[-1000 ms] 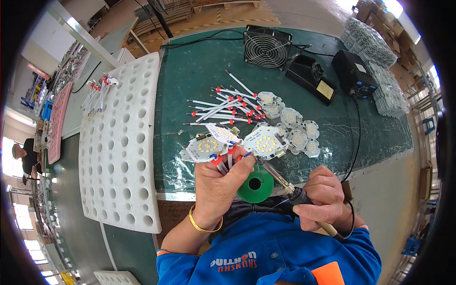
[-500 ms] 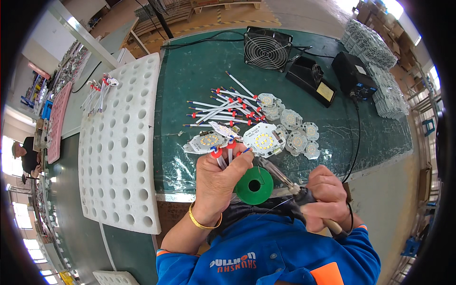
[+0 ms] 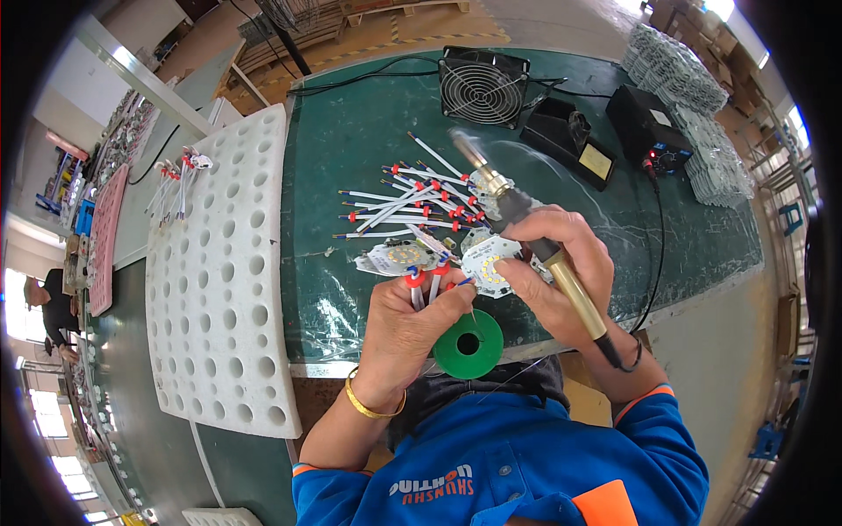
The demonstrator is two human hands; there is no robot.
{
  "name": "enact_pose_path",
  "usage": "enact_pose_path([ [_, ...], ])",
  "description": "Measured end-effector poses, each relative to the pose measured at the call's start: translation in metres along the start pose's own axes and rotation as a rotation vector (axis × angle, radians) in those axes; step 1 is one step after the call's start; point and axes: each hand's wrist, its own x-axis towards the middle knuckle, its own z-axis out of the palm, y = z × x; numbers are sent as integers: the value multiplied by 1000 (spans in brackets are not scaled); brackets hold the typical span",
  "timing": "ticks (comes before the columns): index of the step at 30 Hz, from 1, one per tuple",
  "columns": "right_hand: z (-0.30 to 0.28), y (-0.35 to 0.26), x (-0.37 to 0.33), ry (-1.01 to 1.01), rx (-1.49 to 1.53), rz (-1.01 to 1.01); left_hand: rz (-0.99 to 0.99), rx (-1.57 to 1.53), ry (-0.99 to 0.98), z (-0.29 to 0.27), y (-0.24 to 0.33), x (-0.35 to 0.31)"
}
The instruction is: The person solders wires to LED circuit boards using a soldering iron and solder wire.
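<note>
My left hand [image 3: 410, 317] is closed around white wires with red rings [image 3: 417, 282], which join LED circuit boards [image 3: 399, 257] fanned out above the fingers. Just to the right, a white LED board [image 3: 485, 267] sits between both hands; my right thumb rests on its face, with fingers at its edge. That same right hand [image 3: 570, 263] also grips a soldering iron [image 3: 572, 296], its metal tip pointing up and away, blurred. Below the left fingers is a green solder spool [image 3: 450, 352]. Beyond the hands lies a pile of loose white wires [image 3: 399, 213] with red rings.
At the far side stand a fan [image 3: 482, 88], a black iron holder [image 3: 566, 145] and a soldering station [image 3: 645, 131], its cord trailing right. Stacked boards [image 3: 675, 70] are at the far right. A white foam tray with holes [image 3: 246, 302] lies left; another person [image 3: 57, 307] is beyond.
My right hand has moved up and left onto the LED board. The soldering iron has swung from pointing at the board to pointing away over the table.
</note>
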Motion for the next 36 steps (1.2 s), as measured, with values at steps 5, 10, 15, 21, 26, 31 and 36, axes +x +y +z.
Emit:
enact_pose_path([
  [5,2,1,-2,-69,-9,48,-11,-48,14,-5,0,4],
  [10,16,3,-8,75,-106,-136,-91,-180,-28,-9,-2,0],
  [15,27,2,-22,166,-70,-153,-70,-229,-4,-6,-3,-1],
  [21,31,0,-34,181,-66,-166,-21,-163,50,-1,-1,-5],
  [26,34,1,-40,180,-81,-177,40,-147,101,3,-1,-8],
  [31,20,5,-36,106,-52,-229,66,-63,99,-1,2,-10],
  [36,-25,-7,-49,-90,67,-230,126,89,79,-1,10,-16],
])
